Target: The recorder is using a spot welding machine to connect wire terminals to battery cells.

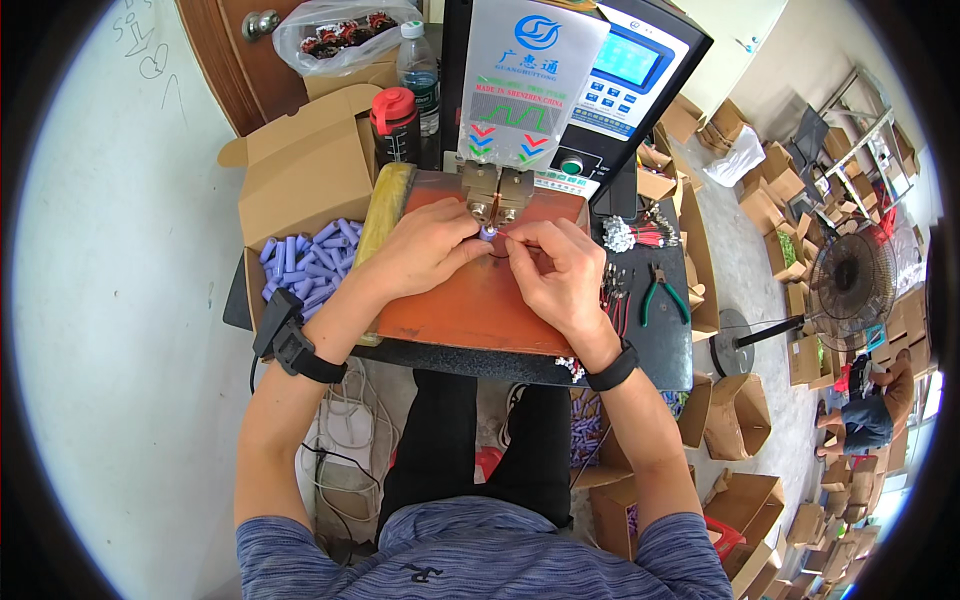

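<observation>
A purple cylindrical battery cell (488, 233) is held under the metal electrodes (497, 196) of a spot welder (530, 110), its end close to their tips. My left hand (428, 246) is closed on this cell from the left, thumb and fingers pinching it. From the right, my right hand (560, 268) pinches a thin red wire (506, 238), its end at the cell's top. Fingers partly hide where the wire and cell meet. Both hands are above an orange mat (465, 315) on the dark table.
Left stands a cardboard box of purple cells (315, 258), beside a yellow bar (388, 215). Behind are a red-lidded bottle (395, 122) and a water bottle (417, 78). Right lie wires with white connectors (640, 232) and green-handled pliers (663, 298). A fan (850, 278) and another person (868, 418) are farther right.
</observation>
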The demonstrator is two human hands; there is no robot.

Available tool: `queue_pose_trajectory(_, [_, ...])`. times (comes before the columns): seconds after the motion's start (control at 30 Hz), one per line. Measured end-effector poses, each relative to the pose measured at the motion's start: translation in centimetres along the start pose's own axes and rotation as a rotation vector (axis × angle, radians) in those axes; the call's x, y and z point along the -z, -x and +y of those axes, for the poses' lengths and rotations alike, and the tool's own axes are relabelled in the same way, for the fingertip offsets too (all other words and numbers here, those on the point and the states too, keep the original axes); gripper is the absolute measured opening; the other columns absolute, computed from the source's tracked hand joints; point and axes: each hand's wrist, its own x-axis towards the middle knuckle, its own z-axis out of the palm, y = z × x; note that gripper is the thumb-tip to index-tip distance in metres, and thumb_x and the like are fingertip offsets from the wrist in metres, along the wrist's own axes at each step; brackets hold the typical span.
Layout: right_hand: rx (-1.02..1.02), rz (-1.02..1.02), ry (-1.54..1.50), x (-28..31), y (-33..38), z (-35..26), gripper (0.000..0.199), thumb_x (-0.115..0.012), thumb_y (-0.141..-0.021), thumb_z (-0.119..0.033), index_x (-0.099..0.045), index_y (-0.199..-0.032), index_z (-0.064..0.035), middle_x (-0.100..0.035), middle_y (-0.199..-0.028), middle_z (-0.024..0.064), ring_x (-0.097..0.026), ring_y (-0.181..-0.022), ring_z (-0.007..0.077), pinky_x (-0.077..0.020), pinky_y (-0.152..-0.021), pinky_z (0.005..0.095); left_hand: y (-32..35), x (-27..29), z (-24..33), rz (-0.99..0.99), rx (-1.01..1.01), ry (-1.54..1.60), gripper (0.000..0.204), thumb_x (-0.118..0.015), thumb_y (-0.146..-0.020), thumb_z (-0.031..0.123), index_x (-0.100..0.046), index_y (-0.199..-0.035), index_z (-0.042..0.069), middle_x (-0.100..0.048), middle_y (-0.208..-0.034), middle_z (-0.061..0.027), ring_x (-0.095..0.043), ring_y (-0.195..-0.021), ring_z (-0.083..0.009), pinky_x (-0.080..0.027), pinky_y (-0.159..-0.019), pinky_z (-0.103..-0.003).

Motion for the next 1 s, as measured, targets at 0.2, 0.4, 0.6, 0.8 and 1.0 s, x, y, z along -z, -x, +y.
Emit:
queue_pose_trajectory(0.2, [0.002, 0.005, 0.002, -0.2, 0.0, 0.1, 0.008, -0.072, -0.072, -0.003, -0.065, -0.075, -0.0076, -0.062, -0.062, 0.0057, -0.058, -0.055, 0.022, -0.046, -0.051, 0.034, 0.1, -0.1, -0.2, 0.001, 0.003, -0.011, 0.021, -0.064, -0.086, 0.019, -0.062, -0.099, 0.003, -0.061, -0.093, -0.0138, -0.057, -0.092, -0.0346, -0.046, -0.079, -0.044])
queue_pose_trajectory(0.4, [0.008, 0.004, 0.032, -0.1, -0.1, 0.0, 0.008, -0.072, -0.072, -0.004, -0.066, -0.075, -0.0078, -0.063, -0.064, 0.0057, -0.057, -0.055, 0.0222, -0.0459, -0.051, 0.0338, 0.1, -0.4, -0.6, -0.003, 0.01, -0.046, 0.02, -0.064, -0.086, 0.019, -0.063, -0.1, 0.005, -0.06, -0.091, -0.0138, -0.057, -0.089, -0.0343, -0.046, -0.076, -0.044])
queue_pose_trajectory(0.6, [-0.023, 0.003, 0.011, 0.2, 0.1, 0.1, 0.007, -0.072, -0.072, -0.005, -0.066, -0.075, -0.0082, -0.062, -0.063, 0.0056, -0.057, -0.055, 0.0224, -0.0461, -0.051, 0.0338, 0.0, -0.6, -0.2, 0.021, -0.015, -0.03, 0.019, -0.064, -0.086, 0.019, -0.064, -0.099, 0.005, -0.06, -0.089, -0.014, -0.057, -0.089, -0.0342, -0.046, -0.076, -0.044])
queue_pose_trajectory(0.8, [0.044, -0.005, 0.009, -0.2, -0.1, 0.1, 0.008, -0.071, -0.072, -0.004, -0.065, -0.075, -0.0084, -0.061, -0.062, 0.0066, -0.058, -0.055, 0.0237, -0.046, -0.051, 0.0351, 0.3, -0.5, -0.2, 0.083, -0.036, 0.009, 0.02, -0.064, -0.086, 0.019, -0.064, -0.099, 0.004, -0.06, -0.091, -0.0155, -0.057, -0.09, -0.0361, -0.046, -0.078, -0.046])
queue_pose_trajectory(1.0, [0.037, -0.034, -0.018, 0.0, 0.2, 0.7, 0.008, -0.07, -0.074, -0.002, -0.064, -0.078, -0.0072, -0.062, -0.066, 0.0075, -0.06, -0.058, 0.0243, -0.0474, -0.053, 0.034, 1.0, 2.3, 0.2, -0.147, 0.143, 0.158, 0.021, -0.063, -0.089, 0.015, -0.063, -0.107, 0.004, -0.065, -0.104, -0.0103, -0.062, -0.094, -0.0235, -0.049, -0.076, -0.034])
